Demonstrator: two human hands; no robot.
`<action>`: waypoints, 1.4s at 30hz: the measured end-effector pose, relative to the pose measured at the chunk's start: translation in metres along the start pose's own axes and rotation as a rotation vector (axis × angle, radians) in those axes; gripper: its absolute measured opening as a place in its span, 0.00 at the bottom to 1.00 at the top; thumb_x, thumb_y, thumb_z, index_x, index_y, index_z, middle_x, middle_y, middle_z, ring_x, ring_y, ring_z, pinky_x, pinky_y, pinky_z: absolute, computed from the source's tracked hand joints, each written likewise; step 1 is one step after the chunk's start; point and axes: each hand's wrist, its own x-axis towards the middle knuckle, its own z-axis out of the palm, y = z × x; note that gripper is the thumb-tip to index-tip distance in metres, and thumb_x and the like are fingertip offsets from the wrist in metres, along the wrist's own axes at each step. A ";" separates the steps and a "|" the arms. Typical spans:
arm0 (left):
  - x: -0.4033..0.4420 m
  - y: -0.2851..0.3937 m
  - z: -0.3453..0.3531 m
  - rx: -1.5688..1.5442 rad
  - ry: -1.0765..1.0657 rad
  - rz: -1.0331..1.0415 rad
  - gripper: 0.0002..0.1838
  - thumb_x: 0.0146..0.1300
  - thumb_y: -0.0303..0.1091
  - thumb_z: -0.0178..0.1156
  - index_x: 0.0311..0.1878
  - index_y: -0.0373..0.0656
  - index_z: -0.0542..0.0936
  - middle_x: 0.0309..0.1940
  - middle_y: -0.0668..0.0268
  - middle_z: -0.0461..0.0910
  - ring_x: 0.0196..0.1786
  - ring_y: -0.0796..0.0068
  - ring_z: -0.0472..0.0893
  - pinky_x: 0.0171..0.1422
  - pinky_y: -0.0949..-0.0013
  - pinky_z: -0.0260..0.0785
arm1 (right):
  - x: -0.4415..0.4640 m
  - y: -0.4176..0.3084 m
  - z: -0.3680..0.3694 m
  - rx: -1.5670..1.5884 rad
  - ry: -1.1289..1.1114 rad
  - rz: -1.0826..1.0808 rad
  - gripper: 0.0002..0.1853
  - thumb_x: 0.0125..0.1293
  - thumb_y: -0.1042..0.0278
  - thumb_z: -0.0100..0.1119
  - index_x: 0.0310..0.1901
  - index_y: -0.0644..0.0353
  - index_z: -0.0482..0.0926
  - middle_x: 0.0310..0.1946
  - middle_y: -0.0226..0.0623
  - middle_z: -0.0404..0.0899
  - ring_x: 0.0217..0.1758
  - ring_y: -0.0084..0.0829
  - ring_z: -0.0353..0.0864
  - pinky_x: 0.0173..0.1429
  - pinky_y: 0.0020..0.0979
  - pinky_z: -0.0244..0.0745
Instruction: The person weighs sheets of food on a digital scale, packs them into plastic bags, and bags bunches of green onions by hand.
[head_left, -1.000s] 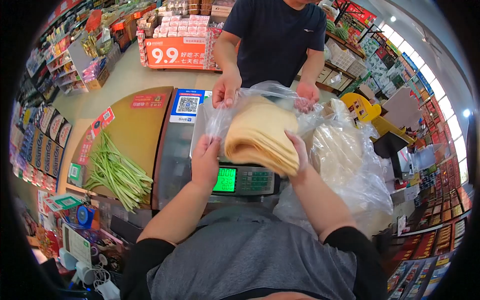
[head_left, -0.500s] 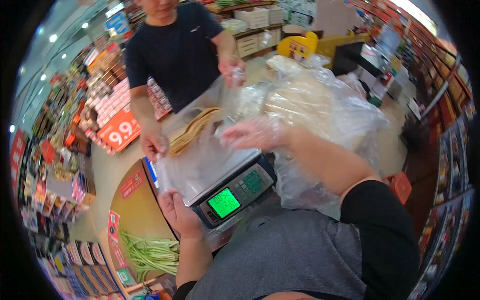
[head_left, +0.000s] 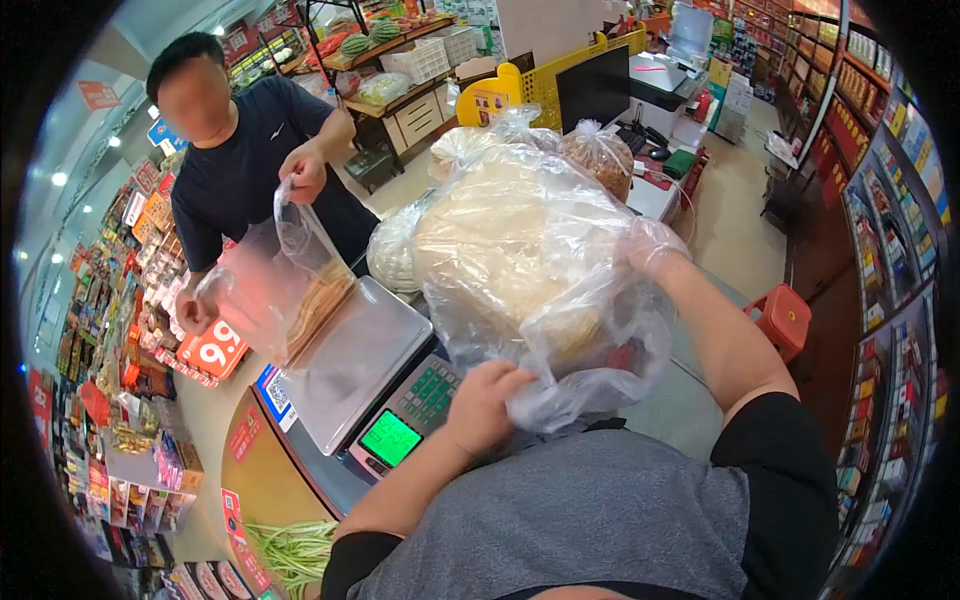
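Note:
A large clear plastic bag lies in front of me around a thick pile of pale, sheet-like food. My left hand is closed on the bag's near edge. In a thin clear glove, my right hand grips the bag's right side; its fingertips are partly hidden by the film. Left of the bag stands a digital scale with a lit green display. Across from me, a person in a dark T-shirt holds up a clear bag with tan strips inside, over the scale pan's far corner.
Green stalks lie on the wooden counter at lower left. Behind the large bag are a knotted bag of brown food and a black monitor. A red stool stands at right, near the packed shelves.
My hands have moved right from the scale to the large bag. The other person has drawn the bag of strips away from me. My view has shifted right.

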 end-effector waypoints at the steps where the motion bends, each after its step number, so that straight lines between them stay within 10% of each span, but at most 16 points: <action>1: 0.015 -0.005 -0.009 -0.092 -0.051 -0.021 0.27 0.57 0.35 0.70 0.60 0.39 0.78 0.54 0.51 0.77 0.55 0.54 0.79 0.63 0.57 0.73 | 0.010 0.012 0.007 -0.170 0.029 -0.104 0.17 0.70 0.57 0.56 0.51 0.61 0.82 0.52 0.48 0.83 0.57 0.46 0.82 0.64 0.41 0.76; 5: 0.057 0.015 -0.109 -0.261 0.806 0.084 0.21 0.61 0.34 0.64 0.58 0.39 0.79 0.48 0.56 0.80 0.49 0.60 0.81 0.57 0.58 0.76 | -0.007 0.052 -0.110 1.431 0.269 -0.064 0.05 0.66 0.71 0.61 0.40 0.58 0.84 0.30 0.21 0.80 0.33 0.20 0.77 0.41 0.28 0.75; 7: 0.067 0.019 -0.152 -0.192 1.046 -0.046 0.21 0.61 0.34 0.64 0.57 0.39 0.79 0.48 0.56 0.80 0.49 0.60 0.81 0.57 0.58 0.75 | -0.001 0.067 -0.133 0.944 0.568 -0.411 0.05 0.65 0.75 0.60 0.41 0.60 0.84 0.36 0.27 0.78 0.42 0.22 0.78 0.47 0.27 0.74; 10: 0.076 0.013 -0.168 -0.240 1.065 -0.281 0.21 0.61 0.34 0.64 0.57 0.39 0.79 0.48 0.56 0.80 0.49 0.60 0.80 0.58 0.58 0.75 | 0.011 0.062 -0.121 1.623 0.142 -0.601 0.14 0.65 0.69 0.64 0.51 0.61 0.81 0.53 0.38 0.79 0.58 0.30 0.77 0.64 0.32 0.72; 13: 0.109 0.010 -0.129 -0.297 0.901 -0.405 0.20 0.61 0.34 0.64 0.56 0.39 0.79 0.48 0.56 0.79 0.49 0.60 0.80 0.58 0.58 0.75 | 0.045 0.035 -0.081 2.063 0.234 -0.792 0.32 0.58 0.64 0.73 0.64 0.61 0.74 0.65 0.44 0.73 0.70 0.36 0.70 0.69 0.36 0.70; 15: 0.141 0.007 -0.105 -0.333 0.804 -0.434 0.20 0.61 0.34 0.64 0.56 0.39 0.79 0.49 0.56 0.79 0.49 0.60 0.80 0.58 0.58 0.75 | 0.062 0.005 -0.051 1.626 0.534 -0.667 0.36 0.55 0.65 0.76 0.66 0.62 0.74 0.66 0.44 0.74 0.71 0.36 0.70 0.64 0.34 0.76; 17: 0.173 0.003 -0.094 -0.356 0.718 -0.431 0.20 0.61 0.34 0.64 0.56 0.39 0.79 0.49 0.56 0.79 0.50 0.60 0.80 0.58 0.58 0.75 | 0.084 -0.044 -0.021 1.527 0.331 -0.601 0.32 0.61 0.62 0.71 0.66 0.62 0.74 0.62 0.42 0.77 0.64 0.36 0.76 0.61 0.35 0.78; 18: 0.188 0.000 -0.087 -0.363 0.677 -0.427 0.20 0.61 0.34 0.64 0.56 0.39 0.79 0.49 0.56 0.79 0.50 0.60 0.80 0.58 0.58 0.75 | 0.099 -0.074 -0.005 1.938 -0.208 -0.550 0.27 0.65 0.60 0.67 0.63 0.62 0.76 0.60 0.42 0.79 0.60 0.36 0.80 0.59 0.36 0.79; 22: 0.235 -0.005 -0.102 -0.373 0.626 -0.384 0.19 0.61 0.34 0.64 0.55 0.39 0.79 0.49 0.55 0.79 0.50 0.60 0.80 0.59 0.58 0.74 | 0.092 -0.092 -0.051 0.848 0.530 -1.013 0.13 0.71 0.63 0.55 0.51 0.59 0.82 0.49 0.47 0.83 0.51 0.42 0.83 0.54 0.41 0.78; 27: 0.245 -0.022 -0.083 -0.392 0.532 -0.395 0.19 0.61 0.33 0.64 0.54 0.39 0.79 0.50 0.55 0.79 0.50 0.59 0.80 0.59 0.58 0.74 | 0.022 -0.004 -0.165 0.874 0.135 -0.806 0.16 0.68 0.64 0.59 0.54 0.61 0.79 0.51 0.46 0.82 0.53 0.43 0.83 0.58 0.41 0.78; 29: 0.242 -0.024 -0.071 -0.411 0.490 -0.391 0.18 0.61 0.33 0.64 0.54 0.39 0.79 0.50 0.55 0.78 0.50 0.59 0.80 0.60 0.58 0.74 | 0.038 -0.004 -0.127 0.980 0.704 -0.593 0.25 0.66 0.60 0.59 0.64 0.58 0.73 0.55 0.57 0.77 0.62 0.46 0.77 0.70 0.41 0.67; 31: 0.244 -0.029 -0.066 -0.421 0.454 -0.395 0.18 0.61 0.33 0.63 0.54 0.39 0.79 0.50 0.55 0.78 0.50 0.59 0.80 0.60 0.58 0.74 | 0.068 -0.026 -0.075 1.040 0.741 -0.474 0.33 0.65 0.57 0.61 0.70 0.58 0.67 0.60 0.60 0.73 0.68 0.45 0.71 0.76 0.39 0.60; 33: 0.259 -0.034 -0.063 -0.423 0.402 -0.386 0.18 0.61 0.33 0.63 0.54 0.38 0.79 0.50 0.55 0.78 0.51 0.59 0.80 0.60 0.58 0.74 | 0.108 -0.065 -0.021 1.078 0.282 -0.460 0.39 0.63 0.56 0.63 0.73 0.60 0.62 0.66 0.55 0.69 0.73 0.42 0.66 0.78 0.35 0.56; 38: 0.296 -0.040 -0.055 -0.428 0.291 -0.340 0.17 0.61 0.33 0.63 0.53 0.38 0.79 0.50 0.54 0.78 0.51 0.59 0.80 0.61 0.57 0.73 | 0.099 -0.045 -0.069 0.980 0.506 -0.668 0.10 0.65 0.69 0.56 0.46 0.60 0.81 0.47 0.38 0.83 0.51 0.38 0.81 0.58 0.36 0.76; 42: 0.307 -0.041 -0.040 -0.418 0.218 -0.325 0.17 0.61 0.33 0.63 0.52 0.38 0.79 0.51 0.54 0.77 0.51 0.59 0.79 0.61 0.57 0.73 | 0.049 -0.045 -0.126 1.185 0.497 -0.725 0.10 0.64 0.70 0.58 0.46 0.58 0.81 0.34 0.42 0.82 0.40 0.42 0.83 0.51 0.38 0.76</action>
